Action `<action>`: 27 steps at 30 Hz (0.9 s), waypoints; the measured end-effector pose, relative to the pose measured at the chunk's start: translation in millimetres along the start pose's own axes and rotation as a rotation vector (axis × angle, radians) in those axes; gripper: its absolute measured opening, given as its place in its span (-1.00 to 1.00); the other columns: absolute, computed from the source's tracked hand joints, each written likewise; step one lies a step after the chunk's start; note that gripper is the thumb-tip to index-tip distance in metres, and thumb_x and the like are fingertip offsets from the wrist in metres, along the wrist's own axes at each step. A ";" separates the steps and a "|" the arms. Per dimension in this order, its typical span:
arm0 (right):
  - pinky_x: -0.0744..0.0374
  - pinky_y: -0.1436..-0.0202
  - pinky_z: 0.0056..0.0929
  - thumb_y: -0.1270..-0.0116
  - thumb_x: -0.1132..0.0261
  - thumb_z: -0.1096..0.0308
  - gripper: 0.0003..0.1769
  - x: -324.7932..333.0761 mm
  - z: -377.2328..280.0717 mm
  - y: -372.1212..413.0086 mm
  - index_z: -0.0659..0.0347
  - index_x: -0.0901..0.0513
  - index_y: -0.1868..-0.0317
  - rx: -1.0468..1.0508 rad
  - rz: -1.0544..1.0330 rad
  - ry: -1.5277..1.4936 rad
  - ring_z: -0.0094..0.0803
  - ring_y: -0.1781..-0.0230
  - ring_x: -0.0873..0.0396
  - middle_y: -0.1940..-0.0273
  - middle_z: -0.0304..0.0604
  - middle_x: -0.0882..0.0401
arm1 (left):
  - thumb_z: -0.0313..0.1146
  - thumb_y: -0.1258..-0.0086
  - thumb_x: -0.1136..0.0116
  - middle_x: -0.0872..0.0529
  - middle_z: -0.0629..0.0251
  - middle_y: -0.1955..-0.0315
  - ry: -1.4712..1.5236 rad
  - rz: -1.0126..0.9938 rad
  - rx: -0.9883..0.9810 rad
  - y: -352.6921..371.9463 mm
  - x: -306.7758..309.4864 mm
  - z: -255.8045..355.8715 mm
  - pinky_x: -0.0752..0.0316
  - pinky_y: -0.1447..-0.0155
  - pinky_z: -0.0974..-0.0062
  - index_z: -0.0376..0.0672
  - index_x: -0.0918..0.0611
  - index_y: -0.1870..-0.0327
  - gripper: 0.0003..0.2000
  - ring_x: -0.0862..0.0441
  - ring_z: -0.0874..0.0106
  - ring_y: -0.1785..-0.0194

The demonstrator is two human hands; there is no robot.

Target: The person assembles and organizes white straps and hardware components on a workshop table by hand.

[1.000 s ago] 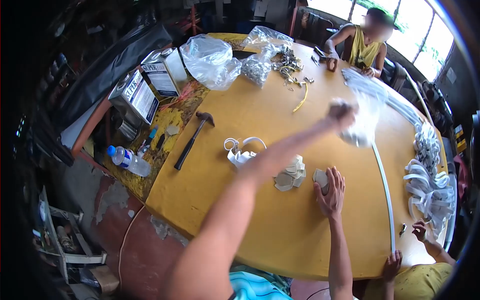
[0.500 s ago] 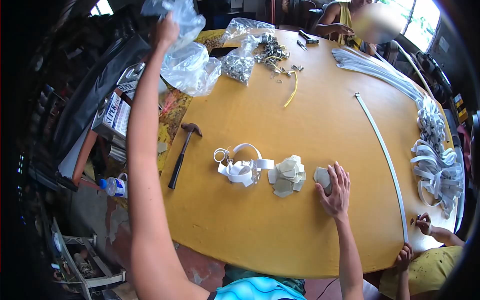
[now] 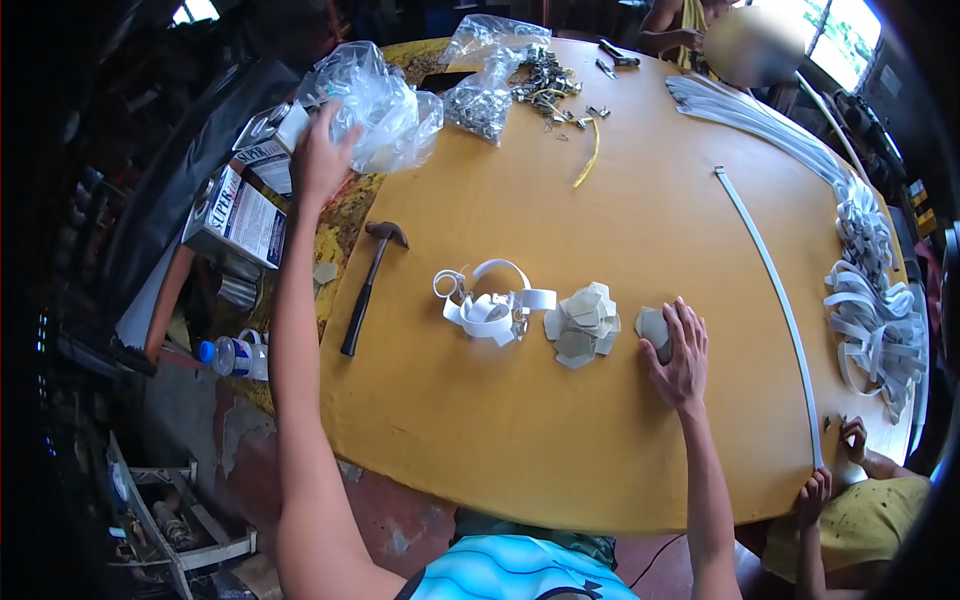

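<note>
My left hand [image 3: 322, 160] reaches to the far left of the table, thumb and fingers apart, right at the edge of a crumpled clear plastic bag [image 3: 385, 125]. My right hand [image 3: 682, 355] lies flat with its fingers stretched over a small stack of grey-white cut pieces [image 3: 653, 328], partly covering it. Left of that hand is a loose pile of similar flat, angular pieces [image 3: 584, 325]. Beside the pile lie curled white straps [image 3: 490, 315] with metal fittings. A claw hammer [image 3: 371, 285] with a black handle rests near the left table edge.
A bag of metal clips [image 3: 480, 108] and loose clips [image 3: 545, 80] lie at the back, near pliers [image 3: 618, 55]. White strap bundles [image 3: 875, 320] line the right edge. A co-worker's hand [image 3: 815, 490] holds a long strap [image 3: 775, 265]. Labelled tins [image 3: 240, 220] stand left.
My left hand has come down and nearer, and the raised plastic bag now rests with the other plastic at the table's far left. My right hand stays on the small stack.
</note>
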State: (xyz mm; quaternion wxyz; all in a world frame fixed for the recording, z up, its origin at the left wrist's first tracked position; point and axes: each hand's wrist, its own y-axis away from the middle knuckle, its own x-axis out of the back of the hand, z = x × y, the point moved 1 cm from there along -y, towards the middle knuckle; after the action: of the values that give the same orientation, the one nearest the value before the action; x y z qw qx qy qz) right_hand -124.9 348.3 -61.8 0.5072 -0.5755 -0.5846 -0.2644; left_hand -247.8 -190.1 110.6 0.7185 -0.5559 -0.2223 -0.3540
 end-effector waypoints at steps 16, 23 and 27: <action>0.08 -0.62 0.01 -0.29 -0.21 -0.26 -0.14 -0.7 5.6 7.9 0.00 -0.28 -0.48 0.003 0.017 -0.026 0.02 -0.55 -0.03 -0.54 0.07 -0.03 | 0.20 0.10 -0.52 -0.45 0.11 -0.31 0.041 -0.672 -0.252 198.3 -84.8 139.4 -0.27 -0.43 -0.07 0.32 -0.43 -0.40 -0.10 -0.36 0.02 -0.40; -0.04 -0.58 -0.03 -0.30 -0.29 -0.14 -0.23 0.1 16.0 7.4 0.02 -0.37 -0.43 0.032 0.114 -0.374 -0.02 -0.56 -0.02 -0.55 0.04 -0.03 | -0.01 -0.04 -0.49 -0.63 0.29 0.08 0.145 -0.365 -0.182 284.6 -48.7 157.9 -0.34 -0.22 0.10 0.09 -0.66 -0.09 -0.46 -0.55 0.25 -0.10; -0.12 -0.54 -0.02 -0.33 -0.32 0.03 -0.34 -1.8 32.4 4.5 0.14 -0.46 -0.36 -0.102 0.223 -0.909 0.00 -0.54 -0.07 -0.53 0.04 -0.09 | -0.02 -0.01 -0.51 -0.57 0.24 -0.09 0.267 -0.381 -0.238 328.2 -21.3 197.7 -0.25 -0.34 0.05 0.11 -0.60 -0.18 -0.37 -0.46 0.15 -0.25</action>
State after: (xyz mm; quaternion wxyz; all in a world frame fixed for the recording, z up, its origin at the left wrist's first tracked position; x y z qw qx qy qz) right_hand -130.3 377.4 -75.9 0.1961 -0.7162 -0.6684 0.0422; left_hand 1.1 47.7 -59.1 0.5913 -0.5329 -0.1832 -0.5770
